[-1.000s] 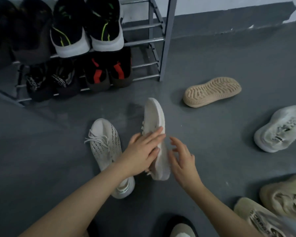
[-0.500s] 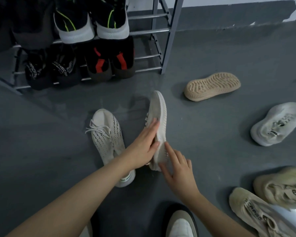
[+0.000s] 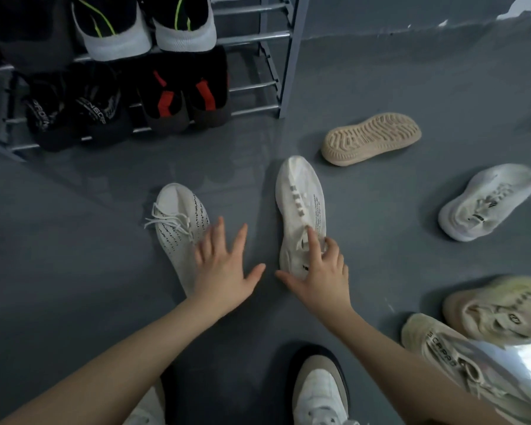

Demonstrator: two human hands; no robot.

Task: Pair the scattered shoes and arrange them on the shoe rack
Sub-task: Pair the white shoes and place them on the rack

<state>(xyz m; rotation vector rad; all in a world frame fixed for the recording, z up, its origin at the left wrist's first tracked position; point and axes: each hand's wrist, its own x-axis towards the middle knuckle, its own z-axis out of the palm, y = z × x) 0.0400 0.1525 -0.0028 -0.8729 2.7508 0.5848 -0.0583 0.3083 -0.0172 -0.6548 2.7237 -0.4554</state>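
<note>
Two matching white knit sneakers lie on the grey floor in front of the shoe rack (image 3: 284, 56). The left sneaker (image 3: 178, 216), with loose laces, stands upright with its toe towards the rack. My left hand (image 3: 224, 268) hovers over its heel end with fingers spread and holds nothing. The right sneaker (image 3: 301, 191) is upright too. My right hand (image 3: 322, 271) grips its heel end, fingers over the collar and thumb at the heel's left side.
The rack holds black shoes with neon stripes (image 3: 114, 29), a black-and-red pair (image 3: 184, 96) and a black strapped pair (image 3: 71, 108). A tan shoe (image 3: 371, 139) lies sole up. A white shoe (image 3: 488, 204) and two beige shoes (image 3: 497, 311) sit at right. My own shoe (image 3: 319, 391) is below.
The right sneaker was on its side in both hands and now stands upright. My left hand let go and moved left over the other sneaker. My right hand took the heel.
</note>
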